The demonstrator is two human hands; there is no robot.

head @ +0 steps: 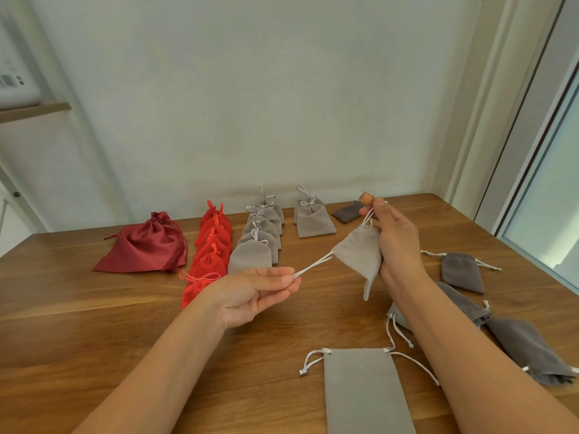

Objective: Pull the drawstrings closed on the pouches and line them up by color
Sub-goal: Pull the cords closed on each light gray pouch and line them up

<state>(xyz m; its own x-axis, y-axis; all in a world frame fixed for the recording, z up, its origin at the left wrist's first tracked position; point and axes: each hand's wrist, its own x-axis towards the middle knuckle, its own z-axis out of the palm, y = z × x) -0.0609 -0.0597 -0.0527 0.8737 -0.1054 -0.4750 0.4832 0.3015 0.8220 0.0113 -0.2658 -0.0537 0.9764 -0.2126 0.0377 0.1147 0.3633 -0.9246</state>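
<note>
A small light grey pouch (pixel 360 252) hangs in the air above the wooden table (pixel 94 308). My left hand (pixel 253 292) pinches its left white drawstring, pulled taut. My right hand (pixel 394 245) pinches the other drawstring at the pouch's top right and its palm lies against the pouch. Behind stand rows of closed pouches: a dark red satin one (pixel 144 245), a line of bright red ones (pixel 210 249), a line of light grey ones (pixel 260 239), and two more light grey ones (pixel 313 216).
A long light grey pouch (pixel 363 393) lies open at the near edge. Several dark grey pouches (pixel 462 270) lie loose at the right, some under my right forearm. A dark grey pouch and a small brown object (pixel 365 198) sit by the wall. A window frame borders the right.
</note>
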